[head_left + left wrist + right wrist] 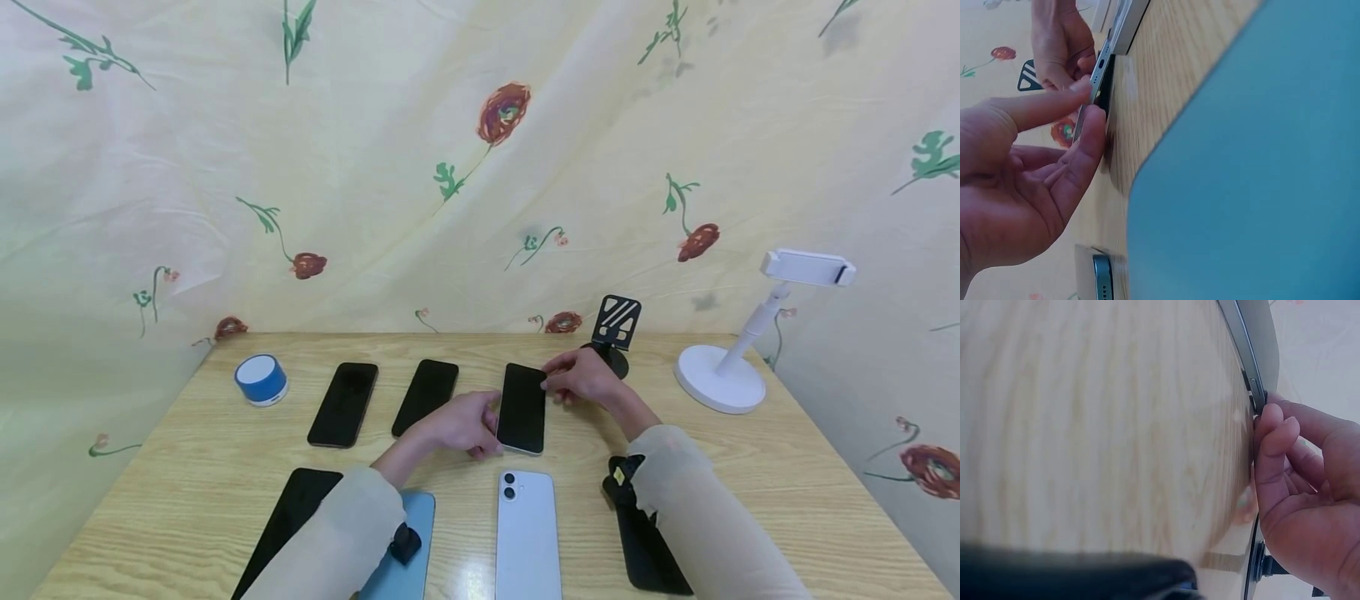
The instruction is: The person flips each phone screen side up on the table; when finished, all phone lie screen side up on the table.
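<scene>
Your left hand (467,421) and right hand (581,377) pinch the black-screened, silver-edged phone (521,408) between them, its long axis toward the pale wooden table (795,483)'s far edge.

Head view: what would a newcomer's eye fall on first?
Likely the hands: the left hand pinches the near-left corner of a dark-screened phone toward the back of the wooden table, the right hand its right edge. Next, the white stand at the table's right rear, before a flower-patterned backdrop.
</scene>
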